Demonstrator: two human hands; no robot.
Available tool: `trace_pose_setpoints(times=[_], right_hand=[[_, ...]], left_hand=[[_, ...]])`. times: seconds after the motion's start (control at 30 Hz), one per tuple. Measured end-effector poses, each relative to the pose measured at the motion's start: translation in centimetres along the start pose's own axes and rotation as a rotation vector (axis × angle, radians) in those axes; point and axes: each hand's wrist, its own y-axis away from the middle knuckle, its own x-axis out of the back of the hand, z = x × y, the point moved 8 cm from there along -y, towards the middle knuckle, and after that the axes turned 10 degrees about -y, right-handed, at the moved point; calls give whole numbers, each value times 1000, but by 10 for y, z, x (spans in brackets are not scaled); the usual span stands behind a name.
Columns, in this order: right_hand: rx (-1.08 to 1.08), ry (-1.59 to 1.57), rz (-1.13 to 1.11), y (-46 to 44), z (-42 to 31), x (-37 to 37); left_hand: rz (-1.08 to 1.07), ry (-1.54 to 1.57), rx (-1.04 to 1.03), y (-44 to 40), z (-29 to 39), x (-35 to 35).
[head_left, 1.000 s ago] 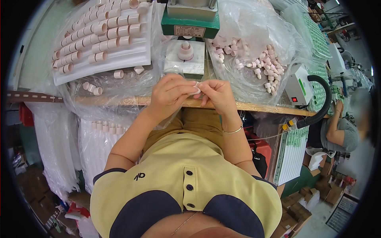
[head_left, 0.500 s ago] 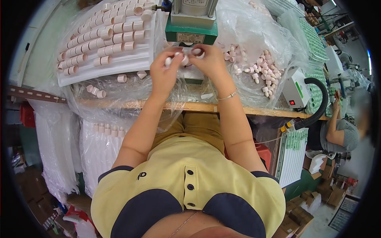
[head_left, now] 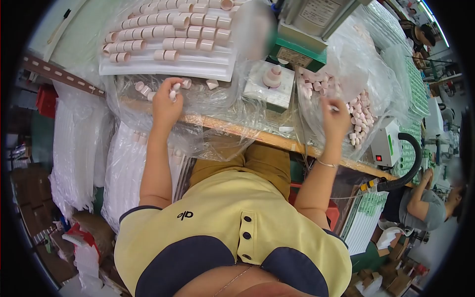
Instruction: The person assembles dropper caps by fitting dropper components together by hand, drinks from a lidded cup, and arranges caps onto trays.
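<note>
My left hand [head_left: 167, 106] is closed around small white plugs [head_left: 174, 92], its fingertips beside a pink ring-shaped cap [head_left: 186, 83] on the plastic sheet. Over the edge of a pile of small pink parts [head_left: 363, 116], my right hand [head_left: 336, 119] is closed with a small pale piece [head_left: 334, 108] at its fingers, partly hidden and blurred. Between the hands, a pink stepped piece [head_left: 272, 76] stands upright on the metal block [head_left: 255, 88], under the green press head [head_left: 297, 52]. Neither hand touches it.
Rows of pink caps [head_left: 193, 32] lie on a white ribbed tray [head_left: 198, 67] at the back left. A white box with a black hose [head_left: 387, 143] stands at the right. The wooden table edge [head_left: 237, 129] runs before me. A co-worker [head_left: 425, 205] sits far right.
Both hands have parted from in front of the press, the left toward the loose caps, the right to the parts pile. The pink piece on the block now shows. The view has shifted.
</note>
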Motion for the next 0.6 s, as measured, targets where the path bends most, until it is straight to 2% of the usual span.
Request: trace_pose_setpoints(times=[0.07,0.1,0.17,0.27,0.3,0.37,0.4,0.43,0.47,0.5,0.57,0.6], right_hand=[[-18,54,159,-9,63,40],[-23,56,160,-14,77,44],[96,321,311,-13,88,65],[154,418,163,-28,113,48],[185,341,188,-32,120,46],[146,347,218,-25,112,52],[110,281,222,-22,108,55],[79,210,220,-20,105,56],[213,256,301,-8,89,63],[215,251,298,0,78,64],[172,6,274,14,61,59],[200,-219,207,19,54,43]], left_hand=[[-16,-692,-124,-9,13,9],[-21,-692,-125,-12,12,11],[-16,-740,-249,-17,20,3],[-56,-767,-386,-22,10,-11],[-78,-746,-408,-23,11,-14],[-171,-766,-222,-24,2,-14],[-175,-759,-233,-21,13,-16],[-239,-714,-116,-17,14,-16],[-299,-670,5,-13,13,-18],[-295,-674,6,-7,18,-21],[-301,-294,-111,8,45,-36],[-345,-245,-141,15,59,-51]])
